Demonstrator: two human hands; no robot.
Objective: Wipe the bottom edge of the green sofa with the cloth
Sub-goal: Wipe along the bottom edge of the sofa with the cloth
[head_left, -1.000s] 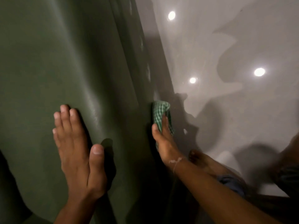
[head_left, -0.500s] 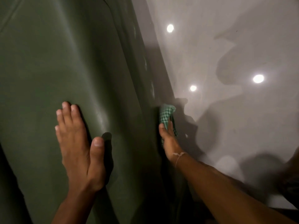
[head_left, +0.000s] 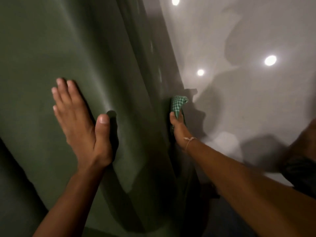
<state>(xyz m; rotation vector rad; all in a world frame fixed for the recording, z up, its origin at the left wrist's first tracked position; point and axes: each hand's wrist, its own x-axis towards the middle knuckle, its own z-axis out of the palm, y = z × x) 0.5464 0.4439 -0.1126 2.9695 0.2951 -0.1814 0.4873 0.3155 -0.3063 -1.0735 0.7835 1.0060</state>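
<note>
The right hand [head_left: 178, 127] grips the cloth [head_left: 178, 104] against the sofa [head_left: 51, 40] bottom edge; left hand [head_left: 80, 124] lies flat, fingers released. Better press evenly along it.

Sofa [head_left: 59, 40], left: plain dark green, unpatterned. Cloth [head_left: 177, 104], centre, at the sofa's edge: green-and-white check. Floor [head_left: 256, 23], right: glossy pale grey with bright white light spots. Wrist string [head_left: 189, 141]: off-white.

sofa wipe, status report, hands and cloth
Left hand flat on green sofa, open. Right hand gripping checked cloth against sofa's bottom edge. Nothing blocking along glossy floor.
</note>
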